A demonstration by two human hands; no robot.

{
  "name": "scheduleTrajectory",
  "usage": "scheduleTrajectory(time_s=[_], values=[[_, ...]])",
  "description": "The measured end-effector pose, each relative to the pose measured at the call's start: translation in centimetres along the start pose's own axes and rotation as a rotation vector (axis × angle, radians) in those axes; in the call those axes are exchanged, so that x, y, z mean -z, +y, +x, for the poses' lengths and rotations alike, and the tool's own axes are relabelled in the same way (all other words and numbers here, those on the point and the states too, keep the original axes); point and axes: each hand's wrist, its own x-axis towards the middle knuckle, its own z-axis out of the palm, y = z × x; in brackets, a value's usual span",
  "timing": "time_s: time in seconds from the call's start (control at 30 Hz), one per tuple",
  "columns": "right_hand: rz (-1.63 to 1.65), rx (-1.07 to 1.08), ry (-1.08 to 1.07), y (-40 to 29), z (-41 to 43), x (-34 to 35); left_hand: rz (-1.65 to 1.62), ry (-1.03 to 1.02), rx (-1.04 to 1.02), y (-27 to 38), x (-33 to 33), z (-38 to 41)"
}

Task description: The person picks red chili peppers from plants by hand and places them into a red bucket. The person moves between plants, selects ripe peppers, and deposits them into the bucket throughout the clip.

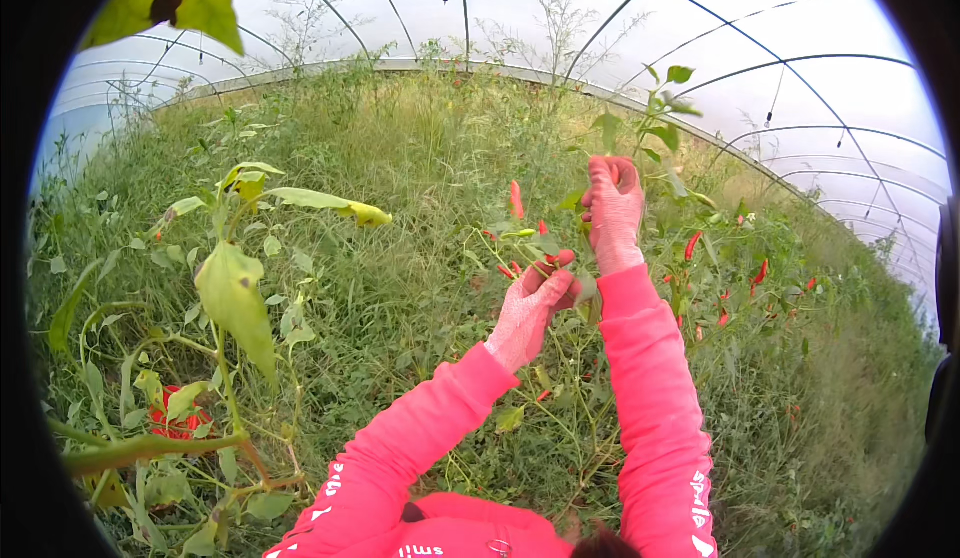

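Note:
My left hand (534, 304), in what looks like a thin pale glove with reddish fingertips, pinches a leafy chili pepper branch (541, 267). Red chilies (511, 268) and a green chili (519, 233) hang beside those fingers. Higher and to the right, my right hand (616, 209) is curled shut, knuckles up. A bit of red, apparently a chili pepper (615, 174), shows between its fingers; the rest is hidden. Just above it rises a leafy pepper shoot (660, 111), slightly blurred. A larger red chili (517, 200) stands upright left of my right hand.
More red chilies (692, 246) hang on plants to the right. Close on the left, a pepper plant (232, 288) with yellowing leaves partly covers a bright red object (178, 411). Tall grass and weeds (390, 153) surround me under an arched greenhouse frame (780, 59).

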Motion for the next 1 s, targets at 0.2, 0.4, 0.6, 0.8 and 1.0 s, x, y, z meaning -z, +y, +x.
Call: scheduleTrajectory(time_s=[0.2,0.4,0.6,0.8,1.0], values=[[-0.878,0.185,-0.401,2.4,-0.6,2.8,-0.253,0.074,0.059,-0.5,0.2,0.1],[-0.192,-0.579,-0.588,-3.4,-1.7,5.5,-0.174,-0.016,-0.009,-0.3,0.0,-0.2],[-0.223,-0.578,-0.761,-7.6,-2.9,7.0,-0.007,-0.121,0.099,0.2,-0.7,-0.4],[-0.241,-0.588,-0.857,-7.6,-2.8,7.0,0.104,-0.228,0.124,0.9,-0.7,0.4],[-0.041,-0.515,-0.751,-6.1,-3.5,6.5,0.020,-0.193,0.080,0.4,-0.2,0.0]])
